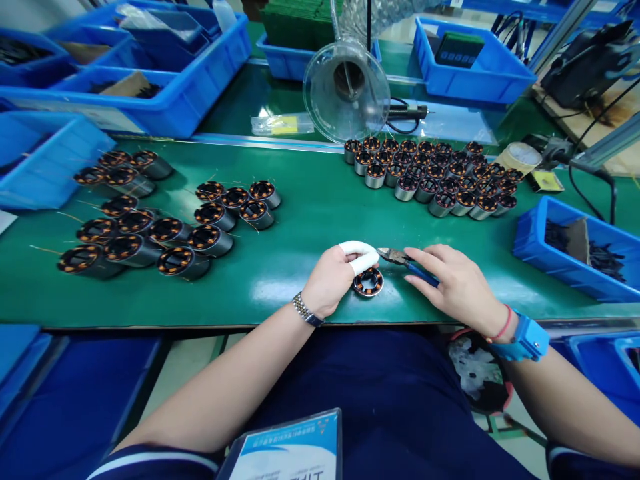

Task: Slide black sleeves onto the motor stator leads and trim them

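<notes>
A single motor stator [369, 283], a metal ring with copper windings and a black inner part, stands on the green table near its front edge. My left hand [336, 270], with white covers on two fingers, is closed just behind and beside it. The covered fingertips press together over the stator's far rim; whatever thin thing they pinch is too small to make out. My right hand [457, 283] holds diagonal cutters [423, 272] with blue handles. Their metal jaws point left and end close to my left fingertips.
Several wound stators [133, 248] with loose wire ends stand at left; a tight group of stators [427, 175] is at back right. A clear funnel-shaped hood [320, 87] hangs behind. Blue bins line the back, and a blue bin [530, 243] with black parts sits right.
</notes>
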A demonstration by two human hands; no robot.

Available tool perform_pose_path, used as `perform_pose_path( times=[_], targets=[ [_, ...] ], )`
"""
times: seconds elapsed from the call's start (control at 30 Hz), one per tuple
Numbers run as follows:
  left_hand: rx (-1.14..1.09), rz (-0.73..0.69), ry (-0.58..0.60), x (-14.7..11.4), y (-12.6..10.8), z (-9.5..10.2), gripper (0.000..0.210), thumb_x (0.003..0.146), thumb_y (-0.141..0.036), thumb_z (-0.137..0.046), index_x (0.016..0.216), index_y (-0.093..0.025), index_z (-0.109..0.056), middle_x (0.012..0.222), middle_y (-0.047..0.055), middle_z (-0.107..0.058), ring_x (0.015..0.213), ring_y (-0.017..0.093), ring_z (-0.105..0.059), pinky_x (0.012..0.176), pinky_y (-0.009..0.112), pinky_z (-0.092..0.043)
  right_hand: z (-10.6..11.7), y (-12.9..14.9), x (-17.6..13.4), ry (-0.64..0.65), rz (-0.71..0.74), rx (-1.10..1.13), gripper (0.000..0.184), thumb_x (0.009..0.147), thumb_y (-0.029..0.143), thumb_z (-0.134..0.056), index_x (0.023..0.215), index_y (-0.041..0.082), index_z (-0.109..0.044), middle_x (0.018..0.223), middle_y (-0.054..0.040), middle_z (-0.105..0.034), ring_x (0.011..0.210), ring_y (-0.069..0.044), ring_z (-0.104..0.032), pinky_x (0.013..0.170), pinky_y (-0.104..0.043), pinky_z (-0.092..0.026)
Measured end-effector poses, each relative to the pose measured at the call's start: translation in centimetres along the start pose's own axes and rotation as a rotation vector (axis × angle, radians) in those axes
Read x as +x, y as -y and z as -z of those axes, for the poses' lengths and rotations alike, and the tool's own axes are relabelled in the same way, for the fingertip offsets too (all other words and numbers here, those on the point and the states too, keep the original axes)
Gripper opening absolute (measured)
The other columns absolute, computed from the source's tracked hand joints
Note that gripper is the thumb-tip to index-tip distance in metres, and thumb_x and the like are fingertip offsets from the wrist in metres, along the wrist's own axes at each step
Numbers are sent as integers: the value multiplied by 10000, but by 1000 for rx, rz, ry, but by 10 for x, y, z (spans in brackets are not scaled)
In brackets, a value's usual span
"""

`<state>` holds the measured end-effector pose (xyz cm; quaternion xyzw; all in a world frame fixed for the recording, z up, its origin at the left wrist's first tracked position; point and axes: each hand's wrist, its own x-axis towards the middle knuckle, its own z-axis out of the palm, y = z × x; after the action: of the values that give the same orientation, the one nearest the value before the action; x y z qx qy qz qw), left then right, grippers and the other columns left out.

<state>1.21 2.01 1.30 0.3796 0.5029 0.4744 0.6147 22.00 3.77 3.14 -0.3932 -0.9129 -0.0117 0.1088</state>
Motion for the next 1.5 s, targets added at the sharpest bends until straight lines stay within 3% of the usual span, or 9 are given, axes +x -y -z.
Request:
perform_pose_path(
  times=[0.4,0.6,0.7,0.87,1.1,1.5],
  targets=[
    [7,2,-11,1,1,-2,112,664,-247,-671,710,-154,-630,677,-3,-637,643,114,-566,629,239,-412,4,2,0,-9,33,-3,389,865,395,-434,1181,182,-506,886,-66,-579,774,-171,-529,668,-283,-442],
    [-41,-13,-6,-7,1,5,270,618,-171,-704,874,-161,-618,856,23,-657,808,126,-585,759,256,-432,7,-6,-1,-29,-73,-36,408,848,403,-461,1196,194,-498,964,-85,-578,858,-197,-534,714,-312,-439],
    [-21,-28,-52,-12,3,12,246,624,-184,-703,854,-159,-620,837,21,-646,779,124,-577,732,257,-439,13,-9,-2,-16,-97,-80,416,838,404,-475,1199,198,-504,976,-97,-570,871,-213,-527,714,-335,-431],
    [-19,-36,-40,-14,4,18,161,644,-233,-690,774,-156,-635,732,7,-615,670,116,-546,640,252,-431,25,6,-3,-106,-58,-52,433,839,401,-473,1221,196,-480,1001,-104,-558,867,-216,-517,693,-339,-418],
    [-42,-79,1,-15,3,16,97,664,-245,-675,709,-166,-639,691,-15,-610,644,105,-531,649,244,-418,19,34,-4,-4,-30,-88,389,861,385,-432,1197,200,-499,966,-106,-559,848,-215,-495,689,-327,-386],
    [-39,-84,7,-16,3,15,88,673,-242,-674,704,-168,-639,675,-24,-597,630,94,-518,662,241,-415,14,38,-1,21,-46,-79,391,869,398,-415,1203,209,-489,953,-94,-557,841,-205,-491,691,-318,-380]
  ],
)
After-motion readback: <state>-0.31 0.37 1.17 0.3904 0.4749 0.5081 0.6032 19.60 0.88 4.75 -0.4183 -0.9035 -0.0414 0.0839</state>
